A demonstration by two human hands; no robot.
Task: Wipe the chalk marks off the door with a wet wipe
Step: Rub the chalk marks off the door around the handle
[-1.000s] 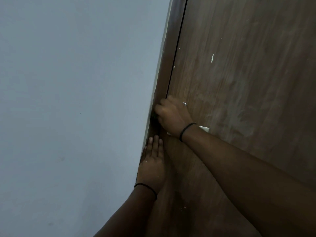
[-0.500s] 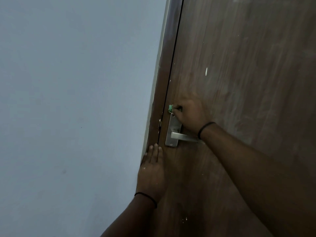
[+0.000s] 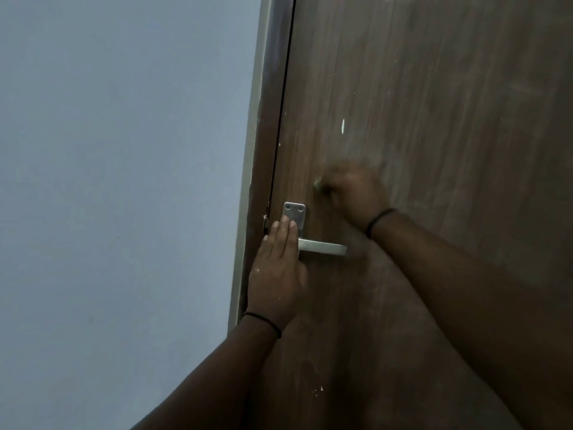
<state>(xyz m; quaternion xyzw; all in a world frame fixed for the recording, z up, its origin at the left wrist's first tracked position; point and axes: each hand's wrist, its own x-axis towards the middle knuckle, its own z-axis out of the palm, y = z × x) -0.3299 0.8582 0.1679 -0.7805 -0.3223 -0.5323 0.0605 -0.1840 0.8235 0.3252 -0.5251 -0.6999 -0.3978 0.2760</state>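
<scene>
A brown wooden door (image 3: 434, 119) fills the right half of the view. Faint pale chalk smears (image 3: 418, 187) spread across it to the right of my right hand. My right hand (image 3: 350, 193), blurred by motion, presses on the door above the handle, fingers closed on a small pale-green wet wipe (image 3: 318, 185) that pokes out at its left. My left hand (image 3: 279, 268) lies flat, fingers together, over the lower part of the metal handle plate (image 3: 294, 212). A short white mark (image 3: 342, 125) sits higher up on the door.
The silver lever handle (image 3: 322, 248) sticks out to the right of my left hand. The dark door frame (image 3: 266, 135) runs along the door's left edge, beside a plain grey-blue wall (image 3: 124, 181). Small white specks (image 3: 318, 391) dot the lower door.
My right hand slid with the wipe from the door's edge by the frame rightward and upward across the door. My left hand moved up from below the handle onto the handle plate.
</scene>
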